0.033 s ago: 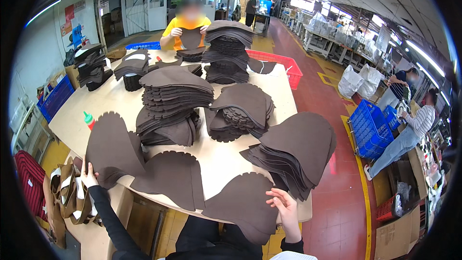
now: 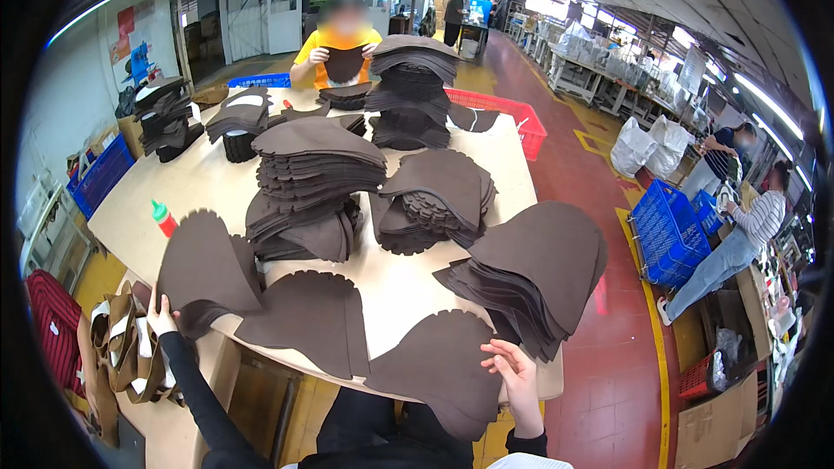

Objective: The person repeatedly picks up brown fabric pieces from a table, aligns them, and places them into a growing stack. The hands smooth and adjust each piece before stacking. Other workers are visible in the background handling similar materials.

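Note:
Three brown panels with notched edges lie in a row along the table's near edge: a left panel (image 2: 207,265), a middle panel (image 2: 308,321) and a right panel (image 2: 439,369). My left hand (image 2: 162,316) is at the left panel's outer edge, fingers stretched upward and touching it. Beside the right panel's outer edge is my right hand (image 2: 514,373), palm up, its fingers apart and slightly bent, with nothing in them. A thick fanned stack of similar panels (image 2: 543,265) lies just beyond it.
More brown stacks (image 2: 317,156) stand across the pale table (image 2: 130,217). A red bottle with a green cap (image 2: 162,219) stands at the left. Across the table, a person in yellow (image 2: 313,50) holds a brown piece. A red crate (image 2: 530,126) adjoins the far right side.
The person across the table has tilted the brown piece more upright, and it looks darker. My hands and the three near panels stay in place.

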### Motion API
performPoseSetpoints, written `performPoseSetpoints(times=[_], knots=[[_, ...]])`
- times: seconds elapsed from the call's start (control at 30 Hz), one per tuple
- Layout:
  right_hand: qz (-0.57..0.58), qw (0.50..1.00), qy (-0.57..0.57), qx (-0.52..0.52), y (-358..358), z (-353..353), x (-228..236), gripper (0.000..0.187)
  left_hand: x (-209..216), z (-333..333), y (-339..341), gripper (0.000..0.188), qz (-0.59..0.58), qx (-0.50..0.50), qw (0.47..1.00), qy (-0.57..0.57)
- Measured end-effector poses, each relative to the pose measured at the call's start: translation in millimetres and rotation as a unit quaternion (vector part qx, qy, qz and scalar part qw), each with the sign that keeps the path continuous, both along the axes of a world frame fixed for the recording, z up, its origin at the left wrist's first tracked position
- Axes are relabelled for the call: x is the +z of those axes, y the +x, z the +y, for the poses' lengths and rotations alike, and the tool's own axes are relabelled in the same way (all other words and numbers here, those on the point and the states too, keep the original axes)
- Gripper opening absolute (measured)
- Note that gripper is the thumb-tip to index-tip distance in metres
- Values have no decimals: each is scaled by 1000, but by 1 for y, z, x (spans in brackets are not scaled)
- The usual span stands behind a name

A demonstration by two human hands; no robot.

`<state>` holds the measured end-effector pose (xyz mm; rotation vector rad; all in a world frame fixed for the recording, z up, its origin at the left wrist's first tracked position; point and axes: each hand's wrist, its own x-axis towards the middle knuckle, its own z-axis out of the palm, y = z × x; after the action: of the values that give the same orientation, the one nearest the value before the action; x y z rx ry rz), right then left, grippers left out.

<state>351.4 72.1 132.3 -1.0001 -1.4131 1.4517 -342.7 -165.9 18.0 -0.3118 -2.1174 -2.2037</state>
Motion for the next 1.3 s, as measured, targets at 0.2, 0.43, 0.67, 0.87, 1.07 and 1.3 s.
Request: performPoseSetpoints(times=[0.2, 0.43, 0.67, 0.87, 1.07, 1.3], knots=[[4, 1000, 21, 7, -6, 3, 0, 30, -60, -27, -50, 67, 58, 51, 987, -144], [-209, 942, 225, 136, -33, 0, 21, 41, 21, 53, 90, 49, 161, -32, 982, -95], [-407, 718, 468, 317, -77, -7, -25, 52, 61, 126, 356, 43, 240, -521, 792, -207], [-526, 698, 439, 210, -49, 65, -41, 49, 42, 135, 410, 58, 311, -482, 772, -275], [-522, 757, 360, 155, -43, 97, -47, 58, 60, 128, 427, 60, 221, -489, 803, -259], [-425, 732, 429, 316, -53, -2, -31, 76, 45, 127, 420, 50, -267, -578, 762, -118]])
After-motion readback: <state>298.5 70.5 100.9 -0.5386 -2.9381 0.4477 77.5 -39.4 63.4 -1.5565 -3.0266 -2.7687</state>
